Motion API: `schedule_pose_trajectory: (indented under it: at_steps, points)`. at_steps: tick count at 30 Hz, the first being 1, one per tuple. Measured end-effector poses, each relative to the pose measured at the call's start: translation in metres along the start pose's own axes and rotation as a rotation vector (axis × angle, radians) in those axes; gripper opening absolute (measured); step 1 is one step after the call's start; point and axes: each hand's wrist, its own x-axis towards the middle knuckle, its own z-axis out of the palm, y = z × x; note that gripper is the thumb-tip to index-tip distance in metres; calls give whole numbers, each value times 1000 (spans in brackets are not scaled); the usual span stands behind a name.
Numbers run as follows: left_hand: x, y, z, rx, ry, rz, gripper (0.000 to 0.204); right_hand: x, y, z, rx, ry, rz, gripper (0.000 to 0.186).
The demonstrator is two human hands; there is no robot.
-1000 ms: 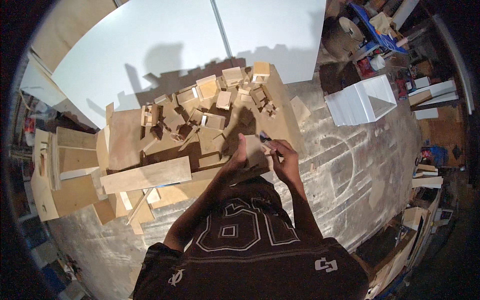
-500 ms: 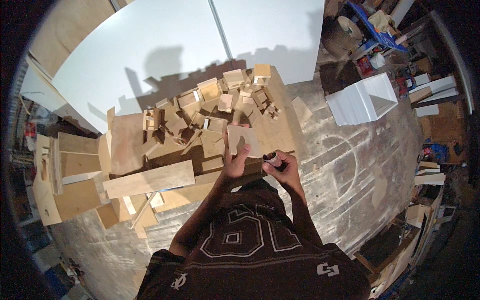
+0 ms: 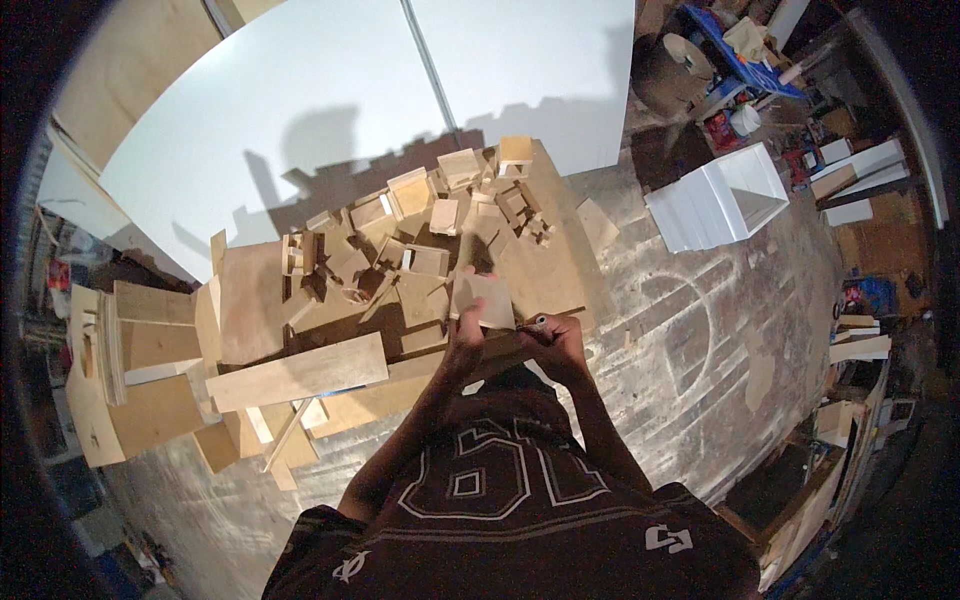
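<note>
My left hand [image 3: 466,332] grips a small, flat, pale wooden piece [image 3: 492,302], thumb across its face and fingers at its far side. At the near right corner of that piece, my right hand [image 3: 558,350] is closed on a small curled piece of sandpaper [image 3: 543,320], pressed close to the edge. Both hands are over the near edge of a wooden worktable [image 3: 555,270]. Beyond them lies a heap of small wooden boxes and offcuts, including a square block [image 3: 445,216] and a box [image 3: 515,152] at the far corner.
A long board [image 3: 300,372] lies along the table's near left edge, with plywood panels [image 3: 150,385] beyond it. Large white panels [image 3: 370,80] stand behind the table. On the concrete floor at right sits a white open box [image 3: 715,205]; clutter lines the right side.
My right hand has moved left and closer in, bringing the curled sandpaper against the wooden piece's edge. The wooden piece has tilted and lowered slightly in my left hand.
</note>
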Motion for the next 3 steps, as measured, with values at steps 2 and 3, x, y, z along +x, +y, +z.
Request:
schedule_pose_trajectory:
  at_steps: [2,3]
  points:
    - [-17,16,37,-331,33,-242,81,-6,6,-11,41,29,37,4]
    - [-19,19,35,-321,39,-242,81,-5,6,-6,9,28,34,5]
